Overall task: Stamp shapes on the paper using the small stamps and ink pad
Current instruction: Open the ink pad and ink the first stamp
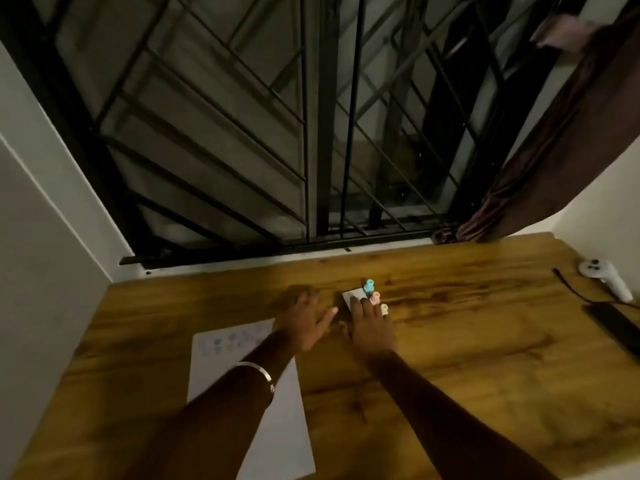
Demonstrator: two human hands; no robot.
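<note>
A white sheet of paper (277, 403) lies on the wooden table (485, 358), with faint stamped shapes near its far left corner. My left hand (304, 323) hovers flat, fingers spread, past the paper's far right corner. My right hand (372, 327) reaches forward with its fingertips on a small white ink pad (351, 293). Beside the pad stand small stamps: a blue one (369, 285), a pink one (375, 298) and a white one (384, 308). Neither hand grips anything that I can see.
A white controller (606, 277) and a black flat device (613, 329) with a cable lie at the table's right edge. A barred window and a brown curtain (540, 150) stand behind the table. A white wall borders the left side.
</note>
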